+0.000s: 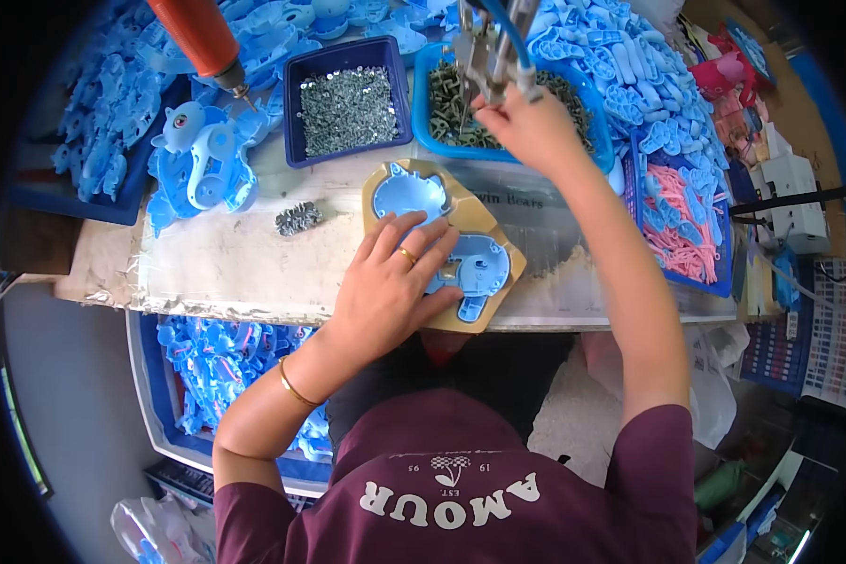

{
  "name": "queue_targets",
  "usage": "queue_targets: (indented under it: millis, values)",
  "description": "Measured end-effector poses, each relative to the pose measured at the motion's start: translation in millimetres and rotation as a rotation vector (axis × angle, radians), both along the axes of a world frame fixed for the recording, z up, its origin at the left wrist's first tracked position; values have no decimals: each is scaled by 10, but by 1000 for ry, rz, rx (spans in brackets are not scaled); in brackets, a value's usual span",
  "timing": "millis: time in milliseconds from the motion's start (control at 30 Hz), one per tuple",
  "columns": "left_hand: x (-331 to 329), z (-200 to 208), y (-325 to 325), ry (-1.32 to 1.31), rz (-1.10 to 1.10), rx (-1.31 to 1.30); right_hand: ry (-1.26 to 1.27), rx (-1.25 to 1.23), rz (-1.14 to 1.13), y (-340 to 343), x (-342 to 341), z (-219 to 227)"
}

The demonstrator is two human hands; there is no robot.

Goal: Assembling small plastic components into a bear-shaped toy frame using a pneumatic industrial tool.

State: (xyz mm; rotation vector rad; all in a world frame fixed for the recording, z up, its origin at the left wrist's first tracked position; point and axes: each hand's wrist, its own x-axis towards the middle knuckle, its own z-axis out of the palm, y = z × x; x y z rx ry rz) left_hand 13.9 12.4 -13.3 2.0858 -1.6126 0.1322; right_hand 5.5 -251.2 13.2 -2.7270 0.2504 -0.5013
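My left hand [393, 268] lies with its fingers spread over a light-blue plastic toy shell half [480, 266], which sits in a tan holding block [501, 219] at the table's front edge. The hand partly hides the shell. Further off, my right hand [528, 125] reaches over a bright-blue tray [484, 153] of small dark-green parts [449, 99]. Its fingers are drawn together beside a hanging metal tool head [485, 56]; whatever they pinch is too small to name.
A navy tray [346, 155] of small screws stands left of the bright-blue one. An orange power screwdriver [195, 38] hangs above a blue toy body [207, 169]. A screw pile [298, 218] lies on the table. Pink and blue parts fill a basket [683, 221] at right.
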Motion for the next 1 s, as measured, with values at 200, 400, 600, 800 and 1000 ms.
queue_targets:
  millis: [200,400,600,800,1000]
  values:
    - [-12,-33,-9,36,-8,13,65,-49,-38,-189,382,-372]
    - [1,-16,-28,59,-25,14,27,353,-16,-429,112,-134]
    - [70,289,-155,158,7,-93,-156,442,193,122,-625,147]
    - [-104,172,-413,986,55,-280,-285,193,164,698,-1048,89]
    - [-51,182,-260,1107,121,-247,-72,451,-5,57,-1655,110]
